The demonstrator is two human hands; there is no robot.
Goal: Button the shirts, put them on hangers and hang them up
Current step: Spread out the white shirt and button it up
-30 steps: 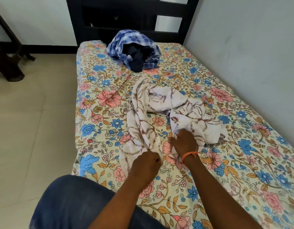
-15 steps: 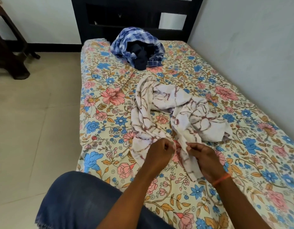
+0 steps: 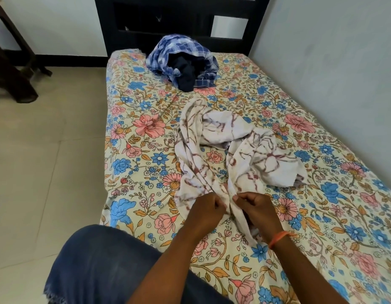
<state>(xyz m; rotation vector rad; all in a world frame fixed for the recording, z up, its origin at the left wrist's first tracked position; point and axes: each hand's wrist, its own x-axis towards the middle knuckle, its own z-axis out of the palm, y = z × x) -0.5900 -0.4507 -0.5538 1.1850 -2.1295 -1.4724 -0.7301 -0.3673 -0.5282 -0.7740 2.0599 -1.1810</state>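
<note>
White shirt [image 3: 229, 150] with brownish streaks lies crumpled mid-bed [image 3: 133, 172], front wide open. Left hand [image 3: 203, 209] and right hand [image 3: 258, 207] each pinch a front edge near the hem, so buttoning's barely begun, I'd say. Blue checked shirt [image 3: 183, 58] sits bundled by the headboard, untouched. No hangers in view.

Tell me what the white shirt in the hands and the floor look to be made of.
White shirt: thin soft woven cloth, probably cotton, matte; it crumples into loose folds and bears brownish branching marks. Floor: large pale tiles, likely ceramic, with a faint sheen and thin joint lines.
</note>
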